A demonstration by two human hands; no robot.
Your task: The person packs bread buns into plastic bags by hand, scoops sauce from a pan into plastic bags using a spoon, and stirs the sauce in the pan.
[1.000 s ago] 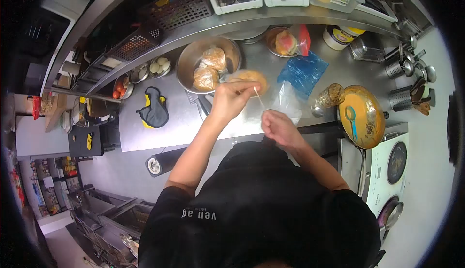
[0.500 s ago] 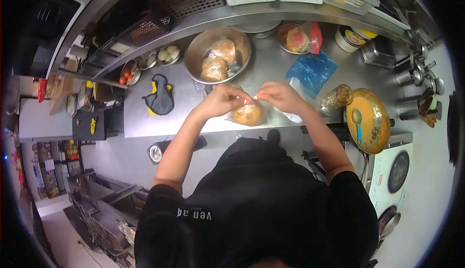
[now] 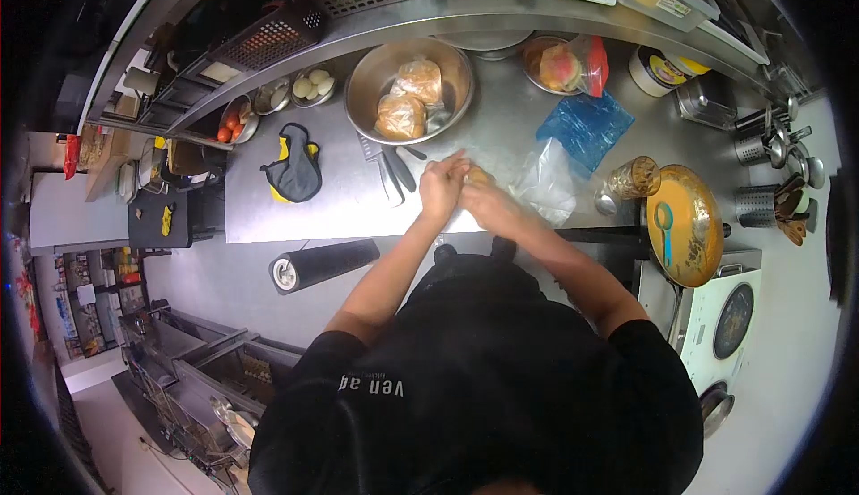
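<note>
Fingers (image 3: 453,165), left hand (image 3: 440,189) and right hand (image 3: 488,204): curled close; cannot tell their grip.
Bag (image 3: 480,175): partly hidden; may split if pressed too hard.

I see a thin blue plastic bag (image 3: 586,132) and a cloudy white plastic bag (image 3: 548,189). In the round silver metal bowl (image 3: 360,92), two plastic-wrapped packets (image 3: 400,119) are orange-brown. The cloth mitten (image 3: 297,174) is grey and yellow. The sauce (image 3: 691,217) is orange, the long-handled spoon (image 3: 663,217) turquoise. The short-sleeved black shirt (image 3: 483,405) has white letters (image 3: 388,388).
</note>
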